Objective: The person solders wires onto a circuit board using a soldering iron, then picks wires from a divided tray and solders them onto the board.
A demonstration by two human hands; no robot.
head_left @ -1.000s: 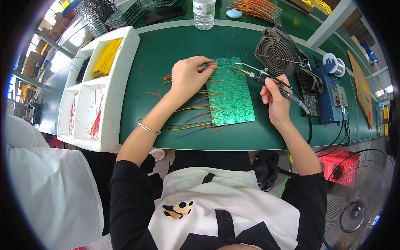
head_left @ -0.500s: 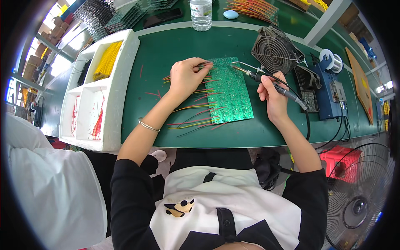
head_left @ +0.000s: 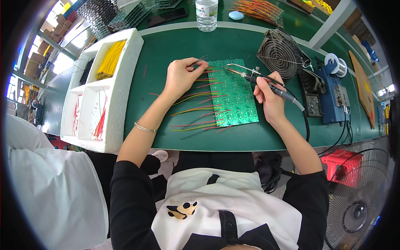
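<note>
A green circuit board panel (head_left: pixel 238 98) lies on the bench in front of me, with red, yellow and black wires (head_left: pixel 193 111) sticking out from its left side. My left hand (head_left: pixel 182 77) is closed in a pinch at the board's upper left corner, on a thin dark wire (head_left: pixel 201 59). In my right hand (head_left: pixel 271 102) is a soldering iron (head_left: pixel 273 87), gripped like a pen, with a thin metal tube fixed along it. Its tip points left over the upper part of the board; whether it touches cannot be made out.
At left stands a white foam box (head_left: pixel 132 79) with sorted wires. Behind the board are a water bottle (head_left: pixel 206 16) and a small black fan (head_left: pixel 280 52). A blue soldering station (head_left: pixel 333 98) with a solder spool (head_left: pixel 336 65) stands right. Someone in white (head_left: pixel 54 191) sits at left.
The view has shifted slightly, so the bench appears further right. Relative to the board, the iron's tip and my left fingertips have both moved a little left.
</note>
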